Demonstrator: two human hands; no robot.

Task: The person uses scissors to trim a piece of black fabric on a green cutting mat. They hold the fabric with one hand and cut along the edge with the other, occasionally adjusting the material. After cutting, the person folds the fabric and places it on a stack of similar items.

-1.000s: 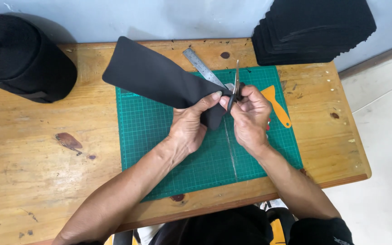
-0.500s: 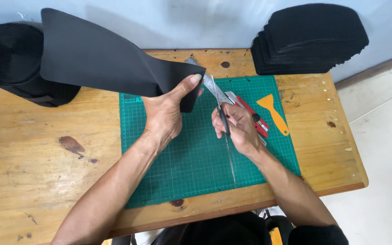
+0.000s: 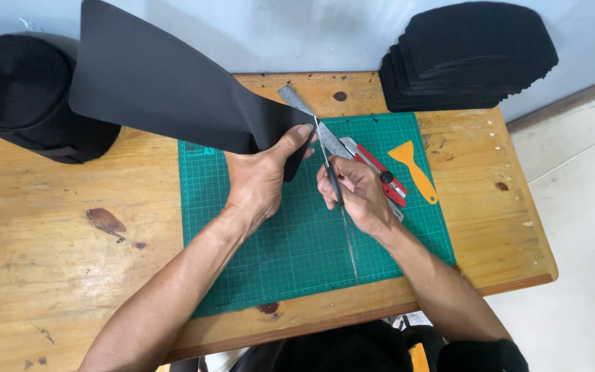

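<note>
The left hand (image 3: 259,180) pinches the narrow end of a black sheet (image 3: 166,89), which lifts up and away to its left. The right hand (image 3: 354,193) is curled tight around a thin knife (image 3: 330,176), just beside the left thumb. A ruler (image 3: 311,120), red cutter (image 3: 380,176) and orange scraper (image 3: 416,171) lie near the right hand on the green mat (image 3: 290,255).

bare green mat (image 3: 277,255) below; ruler (image 3: 311,120), red cutter (image 3: 379,173), orange scraper (image 3: 414,170) crowd its top.
</note>
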